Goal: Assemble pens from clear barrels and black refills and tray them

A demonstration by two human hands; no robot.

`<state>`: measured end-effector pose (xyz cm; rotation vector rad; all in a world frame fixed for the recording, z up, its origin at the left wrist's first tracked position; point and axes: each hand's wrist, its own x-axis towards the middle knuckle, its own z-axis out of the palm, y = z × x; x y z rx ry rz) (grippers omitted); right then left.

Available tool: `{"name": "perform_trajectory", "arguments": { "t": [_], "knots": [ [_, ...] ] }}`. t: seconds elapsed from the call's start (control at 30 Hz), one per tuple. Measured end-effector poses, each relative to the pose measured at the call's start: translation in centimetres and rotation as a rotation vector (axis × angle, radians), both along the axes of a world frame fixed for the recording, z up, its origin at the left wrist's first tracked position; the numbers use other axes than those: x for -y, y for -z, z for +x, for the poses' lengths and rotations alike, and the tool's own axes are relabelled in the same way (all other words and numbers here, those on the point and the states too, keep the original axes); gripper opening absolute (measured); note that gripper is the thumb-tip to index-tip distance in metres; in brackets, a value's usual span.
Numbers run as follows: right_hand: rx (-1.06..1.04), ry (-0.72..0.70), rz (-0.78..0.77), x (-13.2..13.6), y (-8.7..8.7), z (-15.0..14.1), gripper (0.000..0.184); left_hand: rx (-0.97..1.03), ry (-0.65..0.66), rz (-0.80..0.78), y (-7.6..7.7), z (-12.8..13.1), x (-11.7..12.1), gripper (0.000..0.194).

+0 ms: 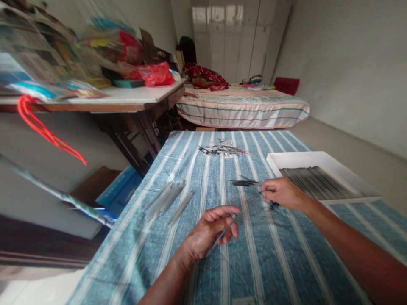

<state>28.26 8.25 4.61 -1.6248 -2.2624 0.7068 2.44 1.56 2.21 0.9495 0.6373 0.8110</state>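
My left hand (216, 226) is closed around a slim, greyish, see-through tube (221, 235) that slants across its fingers. Over the striped cloth, my right hand (278, 191) has its thumb and fingers pinched together; what is between them is too small to make out. Just left of that hand lies a small bundle of thin black sticks (244, 183), and a few small black pieces (273, 205) are below it. Two groups of pale tubes (168, 197) rest to the left. A loose heap of dark thin pieces (222, 148), one with a red end, lies at the far side.
A white open box (321, 157) holding a row of dark thin sticks (313, 182) stands at the right on the striped tablecloth (203, 186). Beyond is a bed (241, 108). At left, a cluttered side table (127, 96) has a red cord (51, 131) hanging off it.
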Motion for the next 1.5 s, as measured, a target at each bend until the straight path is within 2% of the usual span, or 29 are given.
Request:
{"name": "perform_trajectory", "arguments": {
  "t": [0.1,0.23,0.43,0.7,1.1,1.33,1.5],
  "knots": [
    [-0.382,-0.071,-0.109,2.3,-0.3,-1.5,0.013,-0.019,0.031,0.007,0.0,0.2,0.1,0.028],
    [-0.536,-0.097,-0.163,4.1,-0.9,-3.5,0.009,-0.044,0.061,-0.002,0.1,0.3,0.1,0.027],
    [-0.59,-0.125,-0.233,5.1,-1.7,-5.2,0.007,-0.076,0.09,0.019,0.0,0.5,0.2,0.026],
    [-0.573,-0.156,-0.286,5.2,-1.5,-5.7,0.007,-0.112,0.099,0.025,-0.3,0.6,0.4,0.021],
    [-0.624,-0.142,-0.301,5.8,-0.2,-5.9,0.007,-0.205,0.103,0.048,-0.4,0.6,0.4,0.017],
    [-0.721,-0.096,-0.372,6.6,1.2,-5.3,0.01,-0.247,0.16,0.036,-0.2,0.6,0.4,0.018],
    [-0.683,-0.077,-0.324,7.4,1.7,-5.2,0.01,-0.287,0.209,0.025,-0.1,0.8,0.5,0.013]
  ]
}}
